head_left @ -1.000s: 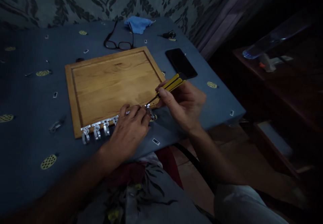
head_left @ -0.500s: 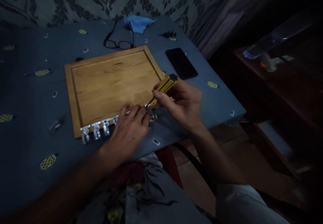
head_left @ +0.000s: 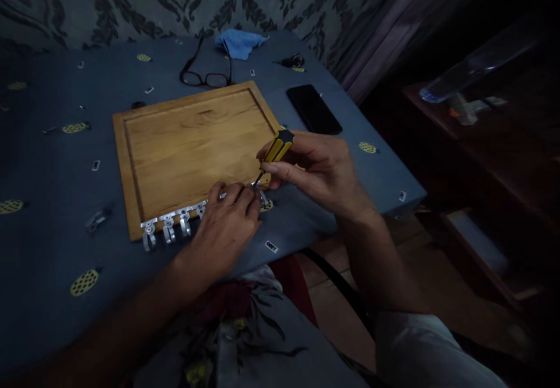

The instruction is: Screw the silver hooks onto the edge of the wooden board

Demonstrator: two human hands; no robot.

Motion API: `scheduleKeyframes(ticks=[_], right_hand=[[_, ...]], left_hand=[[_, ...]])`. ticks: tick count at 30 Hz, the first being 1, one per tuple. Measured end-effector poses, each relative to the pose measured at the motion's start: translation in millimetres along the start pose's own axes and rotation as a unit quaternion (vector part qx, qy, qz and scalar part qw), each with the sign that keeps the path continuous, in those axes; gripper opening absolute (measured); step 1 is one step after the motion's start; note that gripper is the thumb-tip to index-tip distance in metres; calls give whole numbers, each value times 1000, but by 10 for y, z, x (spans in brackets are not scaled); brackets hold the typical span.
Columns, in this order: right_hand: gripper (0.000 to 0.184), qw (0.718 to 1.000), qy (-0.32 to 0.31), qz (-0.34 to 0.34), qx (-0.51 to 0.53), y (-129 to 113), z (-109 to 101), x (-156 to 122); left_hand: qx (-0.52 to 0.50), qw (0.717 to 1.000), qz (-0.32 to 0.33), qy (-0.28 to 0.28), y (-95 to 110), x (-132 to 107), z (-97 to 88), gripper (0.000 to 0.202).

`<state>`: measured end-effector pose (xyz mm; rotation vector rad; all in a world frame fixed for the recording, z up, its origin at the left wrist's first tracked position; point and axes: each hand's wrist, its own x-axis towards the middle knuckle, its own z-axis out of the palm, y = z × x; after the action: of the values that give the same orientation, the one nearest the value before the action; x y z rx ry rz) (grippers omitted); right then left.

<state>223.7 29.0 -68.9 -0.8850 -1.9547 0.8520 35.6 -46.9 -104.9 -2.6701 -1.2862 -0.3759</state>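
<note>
Screwdriver (head_left: 278, 146): swings leftward and stands more upright than a second ago, the right hand (head_left: 321, 172) rolling with it while the left hand (head_left: 227, 222) stays put
Loose metal piece (head_left: 97, 220): lies apart on the blue tablecloth (head_left: 52, 248), too dim for its shape to be read
Metal hooks (head_left: 168, 229): line the near edge of the wooden board (head_left: 196, 149); those toward the middle vanish beneath the left hand
Wooden board: rests flat on the cloth, raised rim up, a base best kept from sliding as the tool turns
Left hand: fingers narrow, laid over the row just beside the tool; steady downward pressure would likely stop the metal creeping, though whether they pinch anything underneath cannot be told
Tool tip (head_left: 256, 184): reaches the row next to the left fingertips; square, straight seating seems the guard against a slip; any screw head is too small to make out
Right hand: thumb and fingertips closed around the handle; short, even turns look right; the rear fingers are partly hidden
Clear bottle (head_left: 464, 67): fades into shadow at far right, its upper end lost
</note>
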Motion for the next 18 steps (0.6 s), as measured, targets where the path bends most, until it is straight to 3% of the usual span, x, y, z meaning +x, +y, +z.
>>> scheduleKeyframes(ticks=[18], right_hand=[[30, 978, 148, -50, -139, 22, 267, -55]], left_hand=[[-4, 1000, -7, -3, 13, 6, 7, 29]])
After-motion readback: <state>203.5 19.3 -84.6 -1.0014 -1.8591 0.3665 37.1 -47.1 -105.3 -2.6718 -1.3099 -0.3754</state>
